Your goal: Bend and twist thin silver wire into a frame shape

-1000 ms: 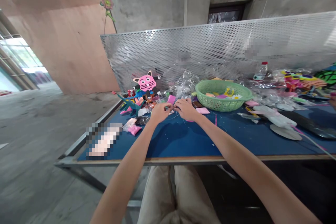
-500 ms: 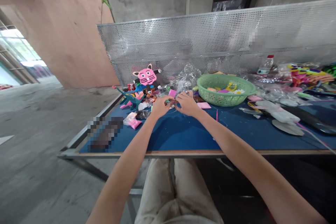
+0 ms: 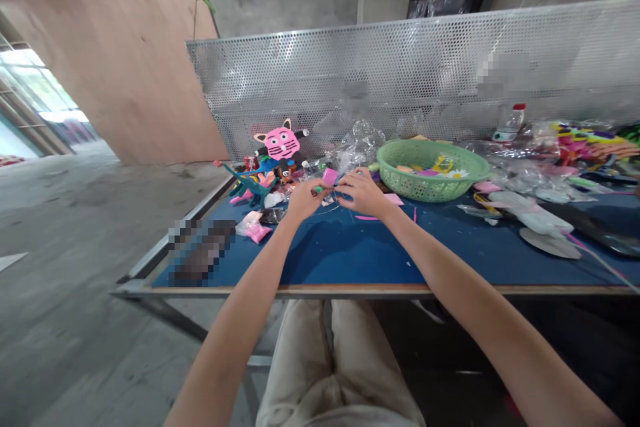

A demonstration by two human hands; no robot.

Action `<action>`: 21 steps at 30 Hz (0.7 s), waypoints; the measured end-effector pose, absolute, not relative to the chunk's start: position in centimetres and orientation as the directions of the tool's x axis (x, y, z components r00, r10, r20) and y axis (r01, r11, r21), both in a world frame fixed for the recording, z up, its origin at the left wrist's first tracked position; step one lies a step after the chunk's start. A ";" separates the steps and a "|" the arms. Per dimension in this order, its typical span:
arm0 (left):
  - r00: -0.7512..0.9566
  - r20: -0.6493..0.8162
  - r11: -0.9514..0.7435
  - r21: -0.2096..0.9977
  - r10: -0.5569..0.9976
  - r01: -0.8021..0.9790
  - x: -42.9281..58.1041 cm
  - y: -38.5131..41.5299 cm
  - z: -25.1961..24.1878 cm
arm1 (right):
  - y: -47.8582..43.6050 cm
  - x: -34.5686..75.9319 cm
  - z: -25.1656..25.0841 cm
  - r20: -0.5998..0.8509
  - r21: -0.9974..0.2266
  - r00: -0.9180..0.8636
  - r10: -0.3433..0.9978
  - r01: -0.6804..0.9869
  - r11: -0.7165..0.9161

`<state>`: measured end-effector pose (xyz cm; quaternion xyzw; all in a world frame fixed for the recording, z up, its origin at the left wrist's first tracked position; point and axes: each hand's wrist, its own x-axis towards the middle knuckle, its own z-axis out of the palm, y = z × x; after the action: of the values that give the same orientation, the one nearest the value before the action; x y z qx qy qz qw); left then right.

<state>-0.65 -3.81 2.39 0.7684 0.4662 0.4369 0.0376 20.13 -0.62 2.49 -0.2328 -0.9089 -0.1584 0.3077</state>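
Observation:
My left hand [image 3: 306,199] is above the blue table [image 3: 340,257], its fingers closed around something small and dark that I cannot make out. Just to its right, my right hand [image 3: 365,193] has its fingers bent and partly spread; whether its fingertips pinch anything is too small to tell. A pink-purple block [image 3: 330,177] shows just behind the fingertips. Beneath my right hand lies a thin pink strip [image 3: 367,218], with another pink strip [image 3: 415,215] upright in view beside it.
A green basket [image 3: 430,193] with coloured pieces stands right of my hands. Behind left are a pink cat figure [image 3: 281,142] and a teal figure [image 3: 253,188]. Pink clay in a bag [image 3: 257,233] lies left. A bottle [image 3: 510,125] and a black object [image 3: 595,230] are at the right.
My right hand has shifted slightly right, and its fingers have spread a little from my left hand. A thin pink strip now shows below it on the table.

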 end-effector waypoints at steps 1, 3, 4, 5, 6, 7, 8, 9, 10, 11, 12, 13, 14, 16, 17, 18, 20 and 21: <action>0.191 0.639 -0.564 0.451 0.745 0.692 -0.6 -3.8 2.4 | -0.6 20.2 2.6 0.628 0.130 -0.706 0.329 0.512 0.849; 0.208 0.647 -0.571 0.420 0.734 0.705 -0.6 -3.9 2.4 | -0.6 20.3 2.7 0.620 0.100 -0.708 0.339 0.500 0.861; 0.221 0.650 -0.577 0.404 0.727 0.710 -0.6 -3.9 2.4 | -0.6 20.4 2.8 0.616 0.082 -0.706 0.348 0.498 0.864; 0.235 0.653 -0.584 0.388 0.720 0.712 -0.6 -3.8 2.5 | -0.6 20.5 2.9 0.612 0.060 -0.702 0.363 0.499 0.864; 0.251 0.653 -0.593 0.374 0.715 0.713 -0.6 -3.8 2.5 | -0.7 20.5 3.0 0.607 0.035 -0.697 0.382 0.503 0.863; 0.269 0.651 -0.601 0.362 0.710 0.713 -0.6 -3.8 2.5 | -0.7 20.6 3.1 0.600 0.008 -0.692 0.402 0.507 0.862; 0.286 0.646 -0.609 0.352 0.707 0.711 -0.6 -3.8 2.4 | -0.7 20.8 3.3 0.592 -0.020 -0.686 0.422 0.511 0.859; 0.302 0.642 -0.616 0.344 0.705 0.709 -0.5 -3.7 2.4 | -0.7 20.9 3.3 0.584 -0.049 -0.681 0.442 0.514 0.856; 0.317 0.636 -0.622 0.337 0.704 0.707 -0.5 -3.7 2.4 | -0.6 21.0 3.4 0.574 -0.077 -0.677 0.461 0.516 0.853; 0.329 0.630 -0.627 0.330 0.703 0.706 -0.5 -3.7 2.4 | -0.5 21.1 3.4 0.562 -0.101 -0.676 0.476 0.515 0.851; 0.338 0.626 -0.629 0.325 0.703 0.707 -0.4 -3.7 2.3 | -0.4 21.1 3.4 0.549 -0.123 -0.677 0.490 0.514 0.849; 0.344 0.621 -0.628 0.321 0.705 0.709 -0.4 -3.8 2.2 | -0.2 21.2 3.3 0.535 -0.144 -0.679 0.503 0.514 0.846; 0.349 0.616 -0.628 0.318 0.707 0.710 -0.4 -3.8 2.2 | -0.1 21.2 3.3 0.521 -0.166 -0.680 0.515 0.511 0.843; 0.364 0.607 -0.636 0.320 0.707 0.702 -0.3 -3.8 2.1 | 0.2 21.3 3.2 0.499 -0.227 -0.683 0.534 0.491 0.841; 0.376 0.605 -0.648 0.324 0.702 0.689 -0.3 -3.9 2.1 | 0.4 21.4 3.3 0.485 -0.271 -0.686 0.542 0.472 0.839; 0.391 0.604 -0.665 0.331 0.695 0.670 -0.2 -3.9 2.1 | 0.4 21.5 3.5 0.465 -0.321 -0.694 0.549 0.446 0.835; 0.424 0.597 -0.696 0.350 0.681 0.627 -0.1 -4.0 2.2 | 0.4 21.9 4.0 0.390 -0.435 -0.726 0.567 0.397 0.808; 0.441 0.585 -0.706 0.363 0.680 0.608 0.0 -4.1 2.3 | 0.3 22.2 4.2 0.335 -0.493 -0.747 0.574 0.380 0.782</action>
<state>-0.04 -4.08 2.35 0.8475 0.3800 0.3674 0.0495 22.17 0.33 4.25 -0.2615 -0.9126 0.2012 0.2413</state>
